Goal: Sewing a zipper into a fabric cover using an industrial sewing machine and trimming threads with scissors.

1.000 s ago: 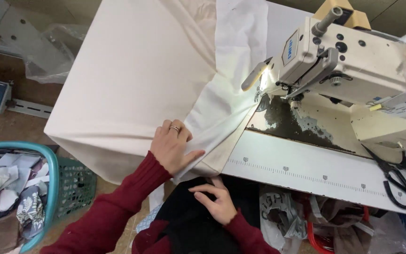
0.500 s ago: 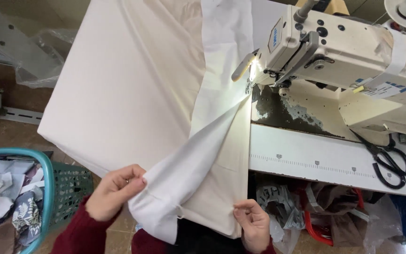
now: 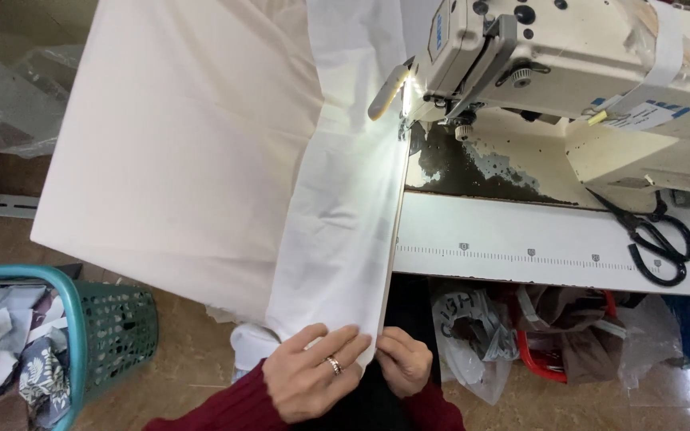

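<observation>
Both hands pinching near end of white fabric strip (image 3: 345,231): left hand (image 3: 313,379), right hand (image 3: 403,359). Long axis toward 12 o'clock, sewing machine (image 3: 569,64).

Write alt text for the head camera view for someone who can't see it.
Two hands, the left hand wearing a ring and the right hand, pinch the near end of a white fabric strip leading to an industrial sewing machine. Black scissors lie on the table's right side.

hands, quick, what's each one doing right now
Left hand: closed, pinching the near end of the white fabric strip.
Right hand: closed on the same end, at its right edge.
</observation>
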